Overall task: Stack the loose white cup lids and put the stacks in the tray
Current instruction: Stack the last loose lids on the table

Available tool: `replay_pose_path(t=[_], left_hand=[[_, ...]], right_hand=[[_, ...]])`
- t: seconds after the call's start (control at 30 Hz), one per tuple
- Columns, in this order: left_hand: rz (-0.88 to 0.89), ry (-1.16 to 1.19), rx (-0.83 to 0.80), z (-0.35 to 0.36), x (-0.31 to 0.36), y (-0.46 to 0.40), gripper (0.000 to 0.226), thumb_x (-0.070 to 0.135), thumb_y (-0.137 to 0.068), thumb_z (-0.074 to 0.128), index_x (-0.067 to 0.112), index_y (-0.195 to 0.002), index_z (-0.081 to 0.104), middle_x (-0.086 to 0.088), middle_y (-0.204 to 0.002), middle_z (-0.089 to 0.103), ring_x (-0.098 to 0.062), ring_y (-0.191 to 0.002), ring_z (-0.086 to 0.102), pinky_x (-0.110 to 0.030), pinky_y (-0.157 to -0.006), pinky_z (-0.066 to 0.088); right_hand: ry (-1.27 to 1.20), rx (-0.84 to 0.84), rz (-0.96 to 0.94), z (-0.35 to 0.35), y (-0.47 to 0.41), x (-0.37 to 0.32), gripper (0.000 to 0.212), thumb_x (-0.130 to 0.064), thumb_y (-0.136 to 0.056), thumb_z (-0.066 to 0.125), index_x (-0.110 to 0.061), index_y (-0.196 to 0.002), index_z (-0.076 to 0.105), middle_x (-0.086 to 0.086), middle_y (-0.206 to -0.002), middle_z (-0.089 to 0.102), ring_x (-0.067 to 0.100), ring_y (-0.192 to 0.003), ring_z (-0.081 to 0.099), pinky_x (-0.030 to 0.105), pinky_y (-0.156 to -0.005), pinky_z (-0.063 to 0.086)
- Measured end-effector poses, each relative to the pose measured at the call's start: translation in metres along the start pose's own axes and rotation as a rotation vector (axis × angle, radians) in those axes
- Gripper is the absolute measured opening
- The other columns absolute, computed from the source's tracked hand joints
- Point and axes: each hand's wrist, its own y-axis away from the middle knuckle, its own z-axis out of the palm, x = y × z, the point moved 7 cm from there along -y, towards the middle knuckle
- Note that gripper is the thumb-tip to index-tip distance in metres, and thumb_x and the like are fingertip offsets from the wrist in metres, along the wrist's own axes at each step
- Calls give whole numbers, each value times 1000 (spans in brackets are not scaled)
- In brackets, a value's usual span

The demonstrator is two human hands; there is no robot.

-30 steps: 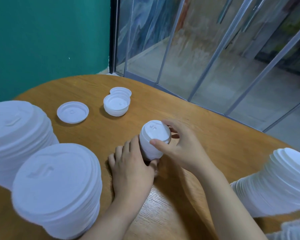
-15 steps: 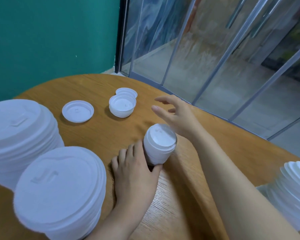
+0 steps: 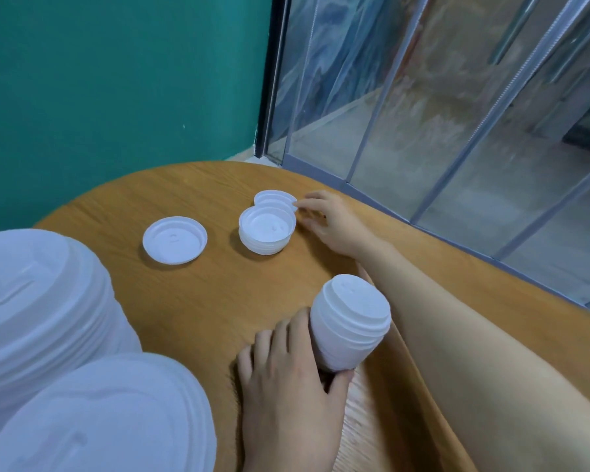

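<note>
My left hand (image 3: 283,379) grips the base of a tilted stack of white lids (image 3: 349,321) on the wooden table (image 3: 201,301). My right hand (image 3: 334,223) reaches to the far side, its fingertips at the edge of a loose lid (image 3: 274,196). That lid lies just behind a short upside-down stack of lids (image 3: 266,229). A single upside-down lid (image 3: 174,240) lies to the left of them. No tray is in view.
Two tall stacks of larger white lids (image 3: 38,301) (image 3: 106,420) fill the near left. A green wall stands behind the table, and glass panels (image 3: 423,114) run along its far right edge.
My right hand let go of the top of the held stack and moved away to the far lids. My left hand kept its hold on the stack.
</note>
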Motion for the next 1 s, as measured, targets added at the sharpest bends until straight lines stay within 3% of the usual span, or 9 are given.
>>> replay_pose_path(t=[0.17, 0.37, 0.53, 0.67, 0.73, 0.83, 0.93, 1.0], left_hand=[[21, 1, 27, 0, 2, -1, 88, 58, -48, 94, 30, -123, 54, 17, -102, 64, -15, -95, 56, -37, -86, 33], [15, 9, -27, 0, 2, 1, 83, 57, -55, 92, 30, -124, 54, 15, -105, 64, -17, -98, 58, -37, -88, 31], [-25, 13, -107, -3, 1, 3, 79, 56, -66, 87, 29, -132, 53, 14, -118, 63, -18, -110, 54, -41, -95, 34], [-54, 9, -135, -8, 4, 2, 75, 59, -72, 83, 28, -134, 52, 11, -123, 63, -19, -115, 52, -44, -99, 37], [-57, 8, -133, -9, 5, 2, 75, 58, -70, 84, 26, -131, 55, 10, -119, 65, -20, -112, 54, -45, -97, 38], [-42, -2, -103, -6, 2, 2, 75, 56, -64, 89, 23, -124, 59, 7, -111, 68, -23, -104, 58, -45, -91, 37], [-26, -1, -72, -2, -1, 2, 77, 58, -62, 90, 24, -124, 59, 8, -111, 68, -23, -104, 58, -40, -89, 30], [-20, 5, -67, -2, -1, 2, 77, 59, -62, 89, 26, -125, 57, 10, -112, 67, -21, -105, 56, -38, -90, 27]], right_hand=[[51, 151, -7, -6, 5, 3, 16, -22, -97, 71, -17, -110, 79, 2, -123, 64, 21, -119, 53, 37, -102, 46], [31, 269, 68, -37, 47, 14, 6, -13, -94, 72, -17, -93, 78, -4, -108, 64, 20, -109, 56, 36, -94, 47], [-392, 364, 377, -65, 112, 13, 14, -14, -97, 66, -20, -85, 71, -4, -84, 71, 9, -80, 63, 28, -78, 52], [-831, 464, 630, -51, 166, 17, 10, -16, -99, 65, -16, -92, 73, 1, -85, 73, 20, -78, 65, 44, -83, 60], [-921, 532, 653, -46, 183, 18, 8, -15, -100, 64, -13, -99, 72, 6, -89, 73, 26, -76, 68, 44, -81, 60], [-907, 664, 650, -47, 201, 22, 11, -11, -101, 60, -12, -109, 68, 6, -95, 74, 15, -70, 69, 25, -66, 56], [-832, 765, 631, -46, 211, 35, 25, -14, -103, 58, -23, -125, 65, 6, -95, 75, 13, -64, 64, 28, -61, 53], [-820, 751, 636, -43, 212, 41, 31, -15, -104, 55, -33, -127, 67, 2, -90, 72, 16, -55, 55, 30, -44, 44]])
